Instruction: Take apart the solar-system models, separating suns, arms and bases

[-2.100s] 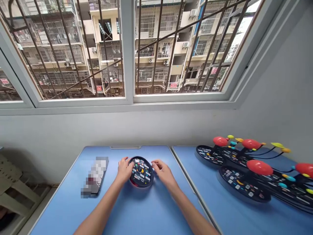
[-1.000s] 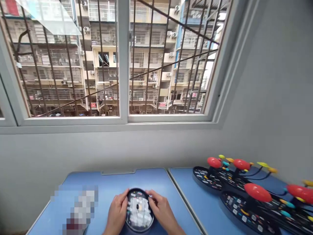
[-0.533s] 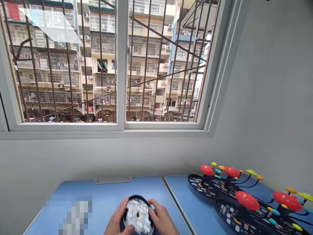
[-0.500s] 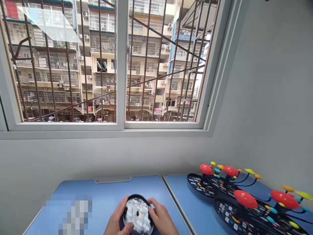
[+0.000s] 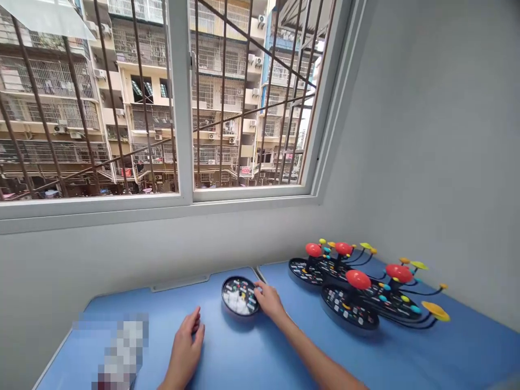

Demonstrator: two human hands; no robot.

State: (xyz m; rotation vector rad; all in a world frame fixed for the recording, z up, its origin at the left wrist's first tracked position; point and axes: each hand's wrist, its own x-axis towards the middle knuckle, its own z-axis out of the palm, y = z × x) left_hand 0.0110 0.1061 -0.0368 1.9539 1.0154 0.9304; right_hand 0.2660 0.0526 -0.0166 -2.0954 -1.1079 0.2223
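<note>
The left hand (image 5: 184, 346) lies open on the blue table (image 5: 162, 303), fingers released, near a round black disc (image 5: 240, 296) (white wadding fills its middle, coloured labels ring it); the right hand (image 5: 270, 301) touches its rim, fingers loosely bent.

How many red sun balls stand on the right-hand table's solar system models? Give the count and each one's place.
4. Two at the back: one red sun ball leftmost, one just right of it. Two at the front: one nearest the person, one furthest right.
</note>
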